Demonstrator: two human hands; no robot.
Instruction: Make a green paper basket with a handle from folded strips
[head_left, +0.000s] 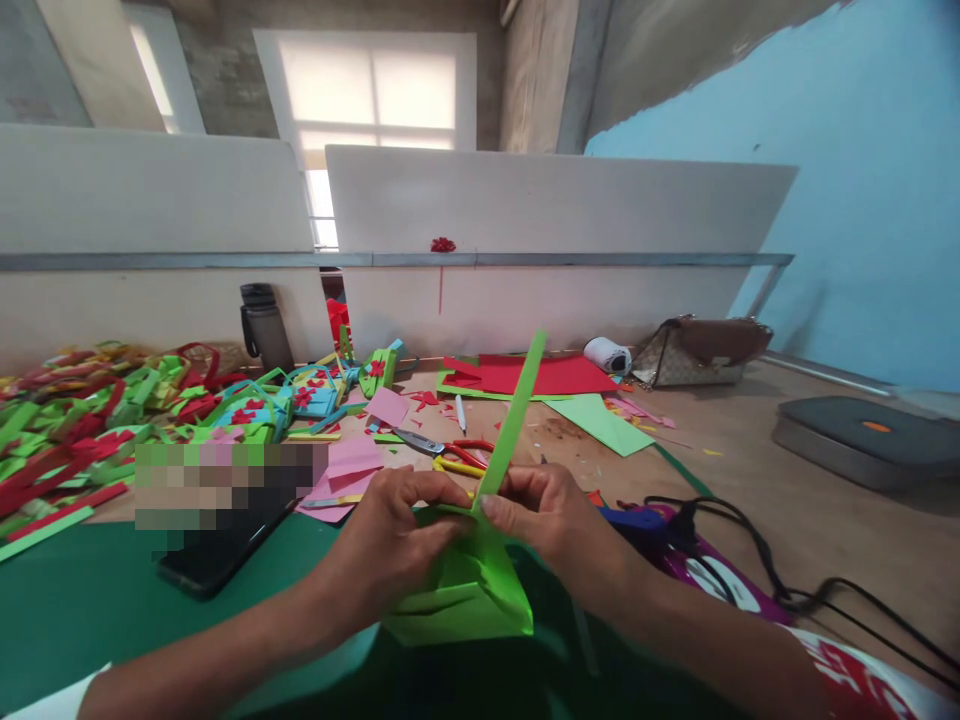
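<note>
A bright green folded paper box [465, 605] is held just above the green mat in front of me. My left hand [405, 530] pinches its upper left edge, thumb and fingers closed on the paper. On the other side, my right hand [536, 505] grips the foot of a long green paper strip [517, 410] against the box's rim. The strip sticks up and leans right. Beyond my fingers lie scissors with red and yellow handles [461, 455], and a white pen [460, 413]. Part of the box's rim is hidden behind my fingers.
Several finished paper bags [255, 405] are heaped at left, near a dark bottle [266, 325]. A phone [232, 540] rests on the green mat [67, 610]. Red sheets [540, 374] and a handbag [697, 350] lie farther back. Black cables [757, 540] cross the right side, near a dark case [862, 440].
</note>
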